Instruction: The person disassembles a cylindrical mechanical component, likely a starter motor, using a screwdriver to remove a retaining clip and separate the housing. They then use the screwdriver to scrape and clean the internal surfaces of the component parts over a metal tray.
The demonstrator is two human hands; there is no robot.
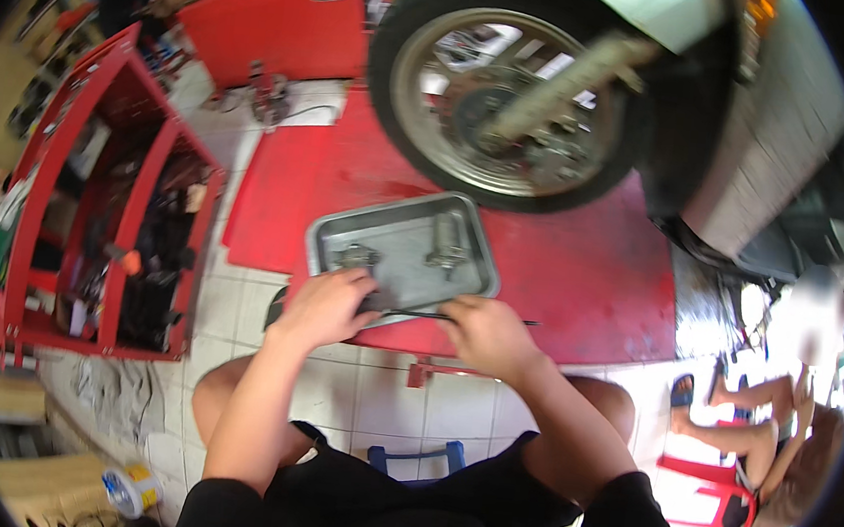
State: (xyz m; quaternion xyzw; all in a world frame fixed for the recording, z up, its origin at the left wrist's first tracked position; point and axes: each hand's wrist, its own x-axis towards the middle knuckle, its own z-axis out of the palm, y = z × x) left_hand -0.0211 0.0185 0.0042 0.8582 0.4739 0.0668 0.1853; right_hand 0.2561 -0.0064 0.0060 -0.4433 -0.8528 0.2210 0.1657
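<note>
A grey metal tray [401, 214] lies on a red platform, just ahead of my hands. My left hand [326, 307] is at its near left rim, the fingers curled round something dark that they mostly hide. Right beside those fingertips, a small metal mechanical part [357, 256] sits in the tray. My right hand [492, 338] is closed on a thin dark rod [416, 313], which runs along the near rim toward my left hand and sticks out past my right fingers. A cylindrical metal part [444, 242] occupies the tray's right side.
Beyond the tray, a motorbike's front wheel [494, 185] stands on the red platform [581, 277]. To the left are a red open-shelved cart [128, 238] and a red cabinet [277, 30]. A blue stool [415, 456] shows between my legs. Another person [763, 434] sits at the right.
</note>
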